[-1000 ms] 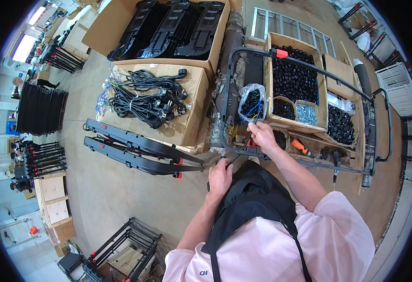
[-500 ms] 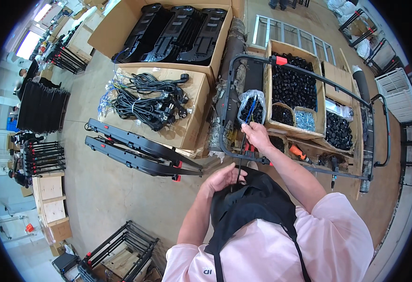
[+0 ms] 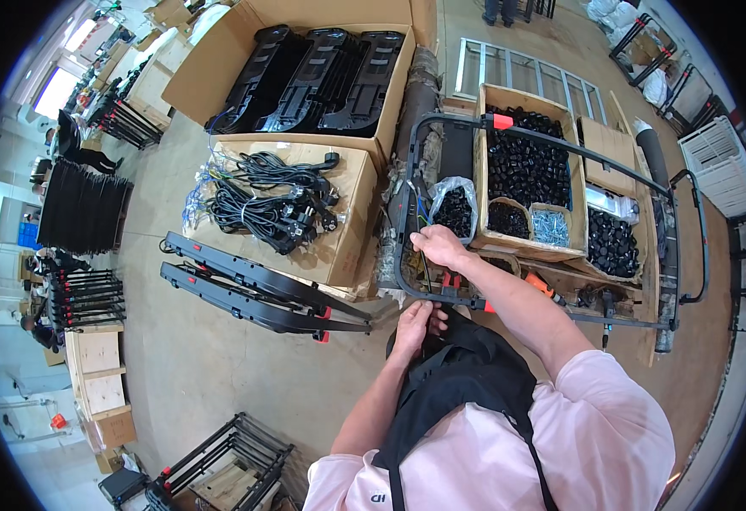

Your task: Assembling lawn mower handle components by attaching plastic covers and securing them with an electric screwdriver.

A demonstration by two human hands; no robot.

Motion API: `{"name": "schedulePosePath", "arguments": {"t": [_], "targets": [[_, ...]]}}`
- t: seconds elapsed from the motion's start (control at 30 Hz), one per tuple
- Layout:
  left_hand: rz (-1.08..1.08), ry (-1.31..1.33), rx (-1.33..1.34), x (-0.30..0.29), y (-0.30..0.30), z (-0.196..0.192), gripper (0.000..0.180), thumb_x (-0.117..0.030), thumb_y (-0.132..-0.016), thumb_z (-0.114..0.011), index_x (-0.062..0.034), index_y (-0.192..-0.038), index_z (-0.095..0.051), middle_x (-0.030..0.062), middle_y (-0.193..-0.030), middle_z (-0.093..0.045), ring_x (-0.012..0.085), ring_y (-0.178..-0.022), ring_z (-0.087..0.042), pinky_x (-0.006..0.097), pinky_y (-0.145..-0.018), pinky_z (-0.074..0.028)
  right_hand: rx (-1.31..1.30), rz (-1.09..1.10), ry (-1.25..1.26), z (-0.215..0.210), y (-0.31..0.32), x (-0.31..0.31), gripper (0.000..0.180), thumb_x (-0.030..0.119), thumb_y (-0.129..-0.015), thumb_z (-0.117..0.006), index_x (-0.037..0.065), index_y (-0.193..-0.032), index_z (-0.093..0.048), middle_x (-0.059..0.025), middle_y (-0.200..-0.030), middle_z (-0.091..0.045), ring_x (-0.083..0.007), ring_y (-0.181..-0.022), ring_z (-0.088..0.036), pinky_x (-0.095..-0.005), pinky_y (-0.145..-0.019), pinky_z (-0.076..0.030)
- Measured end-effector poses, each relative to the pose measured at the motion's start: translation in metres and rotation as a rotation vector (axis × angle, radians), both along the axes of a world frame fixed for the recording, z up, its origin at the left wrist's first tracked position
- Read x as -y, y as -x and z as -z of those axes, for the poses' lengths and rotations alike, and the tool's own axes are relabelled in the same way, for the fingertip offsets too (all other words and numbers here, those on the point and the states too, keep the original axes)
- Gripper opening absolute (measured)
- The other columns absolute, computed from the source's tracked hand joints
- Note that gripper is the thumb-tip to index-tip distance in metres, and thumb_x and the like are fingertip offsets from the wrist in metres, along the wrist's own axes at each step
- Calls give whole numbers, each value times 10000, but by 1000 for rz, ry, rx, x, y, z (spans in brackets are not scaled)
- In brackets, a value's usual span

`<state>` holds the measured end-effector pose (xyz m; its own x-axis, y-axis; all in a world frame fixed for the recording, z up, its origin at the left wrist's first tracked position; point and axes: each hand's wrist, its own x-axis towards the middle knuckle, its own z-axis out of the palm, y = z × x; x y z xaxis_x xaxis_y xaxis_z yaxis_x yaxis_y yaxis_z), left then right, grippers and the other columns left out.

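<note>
A black tubular metal frame (image 3: 560, 146) with red fittings lies across a low work stand in front of me. My right hand (image 3: 438, 248) is closed at the frame's left tube and pinches thin coloured wires (image 3: 421, 211) that stick up above my fingers. My left hand (image 3: 416, 325) sits just below, fingers curled around the frame's lower bar (image 3: 509, 304) by a red clip, right above my black apron. A clear bag of small black parts (image 3: 454, 207) lies just beyond my right hand.
Wooden trays hold black caps (image 3: 526, 166) and silvery screws (image 3: 550, 226). A cardboard box with black cables (image 3: 271, 204) stands to the left, and two black rails (image 3: 245, 289) lie on the floor. A carton of black panels (image 3: 322, 72) is farther back. Racks of frames line the left.
My right hand has shifted left along the frame toward its left tube. My left hand has crept slightly up to the lower bar.
</note>
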<state>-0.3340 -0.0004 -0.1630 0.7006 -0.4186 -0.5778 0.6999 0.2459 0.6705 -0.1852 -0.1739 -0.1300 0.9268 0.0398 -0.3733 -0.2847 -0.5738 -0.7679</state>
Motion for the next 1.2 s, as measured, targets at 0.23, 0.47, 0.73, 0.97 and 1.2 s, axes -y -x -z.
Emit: {"name": "schedulePosePath", "arguments": {"t": [0.23, 0.47, 0.73, 0.97, 1.2], "targets": [[-71, -74, 12, 9, 0, -6, 216, -239, -1112, -523, -47, -1099, -621, 80, -895, -737, 151, -704, -681, 290, -666, -549, -1, 12, 32, -1, -10, 0, 473, 431, -1020, -567, 21, -880, -759, -200, -899, -736, -354, -917, -709, -455, -875, -523], [-179, -30, -27, 13, 6, -6, 195, -230, -1113, -528, -56, -1084, -611, 85, -894, -737, 156, -703, -688, 293, -665, -557, -172, -138, -75, -26, -13, 53, 395, 374, -949, -671, -8, -985, -766, -116, -794, -736, -210, -583, -640, -391, -600, -539], [-184, -36, -28, 15, 8, -3, 222, -257, -1124, -516, -59, -1058, -592, 90, -924, -745, 155, -709, -701, 291, -673, -569, 259, -179, 460, -35, -22, 125, 219, 200, -855, -725, 49, -1011, -751, -205, -974, -761, -399, -966, -733, -496, -868, -580], [-173, -8, -40, 17, 6, -3, 209, -231, -1119, -514, -40, -1083, -592, 114, -970, -746, 177, -782, -713, 316, -723, -587, 309, -226, 577, -8, -24, 120, 240, 230, -879, -756, 15, -955, -680, -227, -987, -736, -424, -997, -712, -534, -881, -554], [-178, -6, -21, 15, 9, 6, 223, -219, -1121, -507, -12, -1127, -592, 140, -1043, -749, 198, -863, -723, 335, -800, -591, 286, -125, 373, -18, -26, 124, 185, 181, -924, -714, 18, -1001, -671, -207, -918, -735, -386, -860, -732, -492, -775, -564]]}}
